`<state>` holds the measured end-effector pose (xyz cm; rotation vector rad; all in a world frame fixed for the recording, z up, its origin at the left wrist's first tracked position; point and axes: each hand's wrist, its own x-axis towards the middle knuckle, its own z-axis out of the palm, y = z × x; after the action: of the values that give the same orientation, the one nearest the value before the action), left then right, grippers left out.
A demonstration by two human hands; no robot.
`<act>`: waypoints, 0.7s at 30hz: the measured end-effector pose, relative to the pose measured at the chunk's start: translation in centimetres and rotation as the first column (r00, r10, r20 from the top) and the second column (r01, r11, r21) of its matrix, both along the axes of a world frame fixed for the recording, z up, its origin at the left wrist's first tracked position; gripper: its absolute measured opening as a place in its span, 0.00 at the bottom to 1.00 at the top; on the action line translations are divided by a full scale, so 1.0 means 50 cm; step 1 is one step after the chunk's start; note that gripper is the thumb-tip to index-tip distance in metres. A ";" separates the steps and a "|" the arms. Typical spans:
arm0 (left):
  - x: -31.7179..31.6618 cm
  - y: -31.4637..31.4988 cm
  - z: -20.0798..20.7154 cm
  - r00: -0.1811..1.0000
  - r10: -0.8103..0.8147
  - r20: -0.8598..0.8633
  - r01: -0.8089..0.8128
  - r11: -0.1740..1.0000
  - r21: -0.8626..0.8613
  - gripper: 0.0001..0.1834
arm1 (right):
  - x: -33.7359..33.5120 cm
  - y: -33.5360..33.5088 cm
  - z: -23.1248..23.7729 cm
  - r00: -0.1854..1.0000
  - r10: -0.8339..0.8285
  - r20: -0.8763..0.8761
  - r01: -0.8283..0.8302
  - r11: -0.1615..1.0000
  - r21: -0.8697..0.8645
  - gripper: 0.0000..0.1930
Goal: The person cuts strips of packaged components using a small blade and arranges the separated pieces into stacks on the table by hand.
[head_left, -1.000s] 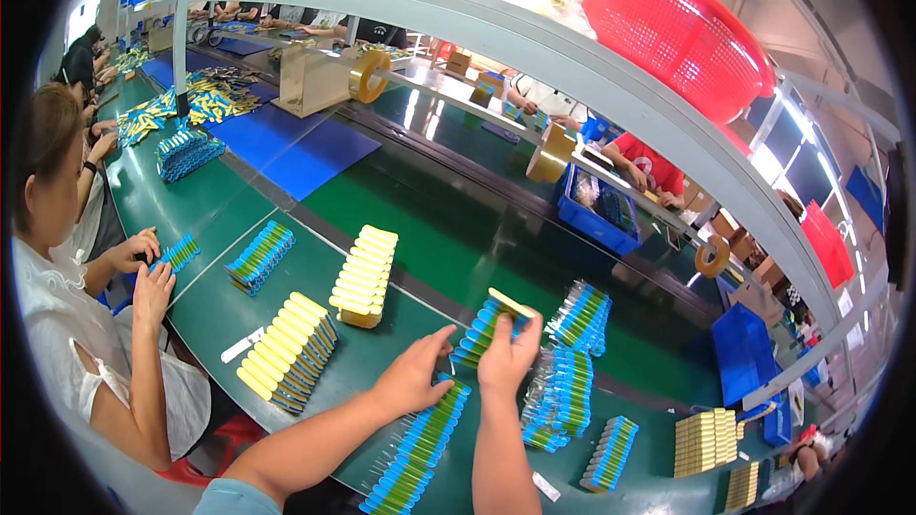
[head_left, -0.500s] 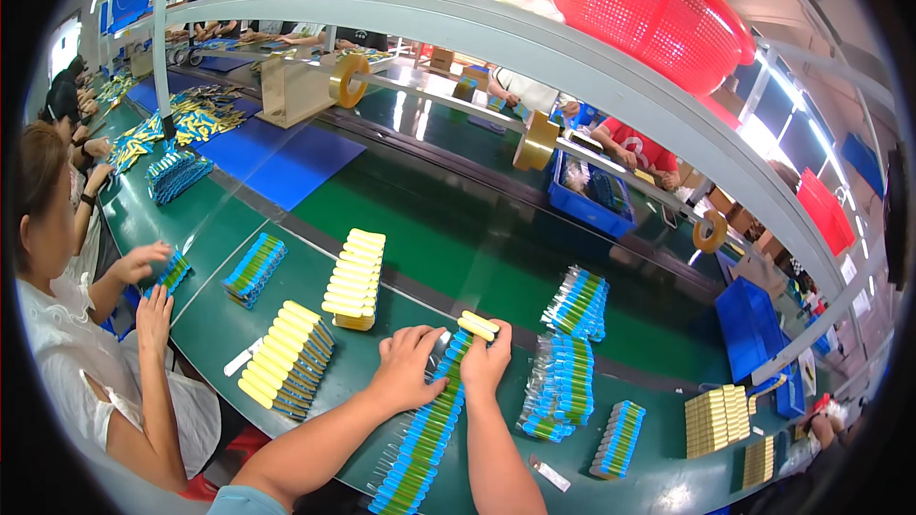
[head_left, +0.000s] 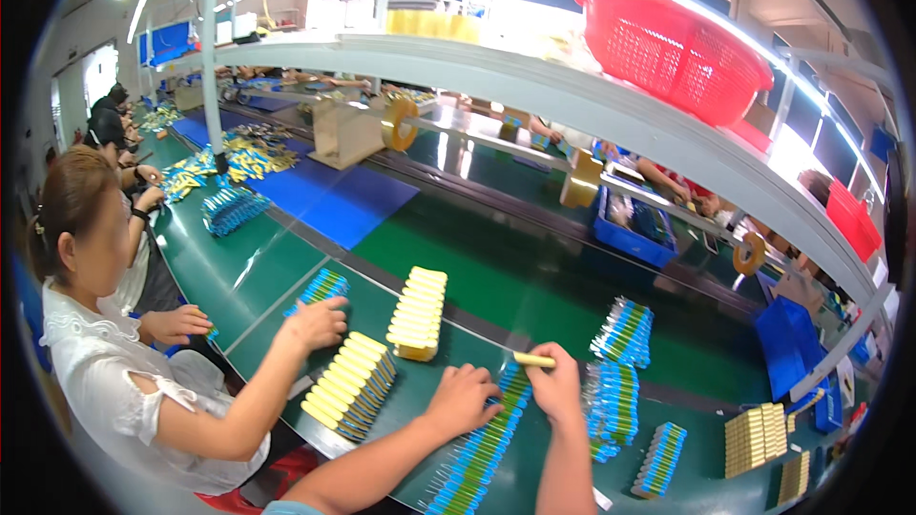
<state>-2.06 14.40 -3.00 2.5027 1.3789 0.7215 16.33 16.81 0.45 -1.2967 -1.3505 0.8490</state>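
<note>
1) Can see, on the green table (head_left: 272, 257) and between the two forearms, a long row (head_left: 482, 448) of blue and green sticks, with thin metal tips toward the left
2) Holding one yellow stick (head_left: 532, 360) in the right hand (head_left: 558, 383), with thumb and fingers closed upon it, at the far end of the long row
3) See the left hand (head_left: 463, 401) palm down, with fingers bent and rather narrow, at the left side of the same row; cannot tell about any thing inside it
4) Notice, to the left of this hand, a yellow stack (head_left: 417, 313) and, nearer, a slanted yellow pile (head_left: 348, 386)
5) Notice, to the right of the right hand, two blue and green piles (head_left: 615, 401), one behind the other, and a smaller bundle (head_left: 658, 460) in front
6) Farther right, can see pale yellow blocks (head_left: 754, 439)
7) See at left a co-worker (head_left: 143, 372) in white clothes, with one hand at a short blue row (head_left: 324, 286)
8) Above, on a grey shelf (head_left: 534, 62), see a red basket (head_left: 673, 52)
</note>
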 end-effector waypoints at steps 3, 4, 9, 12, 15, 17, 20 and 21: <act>0.001 -0.002 -0.004 1.000 -0.003 -0.015 0.003 1.000 0.005 0.13 | 0.014 -0.020 0.061 0.953 -0.013 0.303 0.023 0.999 -0.029 0.04; 0.000 -0.002 -0.005 1.000 -0.004 -0.006 0.004 1.000 0.020 0.12 | 0.018 0.002 0.065 0.919 -0.035 0.392 0.063 0.996 -0.059 0.04; 0.007 -0.001 -0.012 1.000 -0.008 -0.004 0.008 0.998 0.056 0.11 | 0.032 0.187 0.002 0.525 0.071 0.848 0.267 0.932 -0.243 0.12; 0.004 0.008 -0.016 0.994 -0.087 0.068 0.080 0.991 0.105 0.11 | 0.006 0.200 -0.036 0.512 -0.109 0.852 0.441 0.885 -0.152 0.23; 0.001 0.011 -0.015 0.990 -0.117 0.076 0.110 0.989 0.095 0.10 | -0.001 0.201 -0.020 0.440 -0.044 0.897 0.382 0.913 -0.143 0.30; -0.006 0.015 -0.027 0.993 -0.113 0.046 0.107 0.987 0.118 0.11 | -0.031 0.159 0.042 0.462 -0.100 0.881 0.210 0.978 0.001 0.26; -0.009 0.026 -0.045 0.966 -0.254 0.051 0.234 0.941 0.246 0.25 | -0.066 -0.038 0.195 0.675 -0.060 0.735 -0.263 0.911 0.317 0.21; -0.005 0.026 -0.034 0.967 -0.249 0.048 0.229 0.939 0.256 0.25 | -0.065 -0.112 0.242 0.765 0.128 0.631 -0.433 0.828 0.357 0.18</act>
<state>-2.31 15.70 -4.69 2.7325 0.9853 0.9817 13.09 11.23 12.54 -0.9760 -2.1468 0.2428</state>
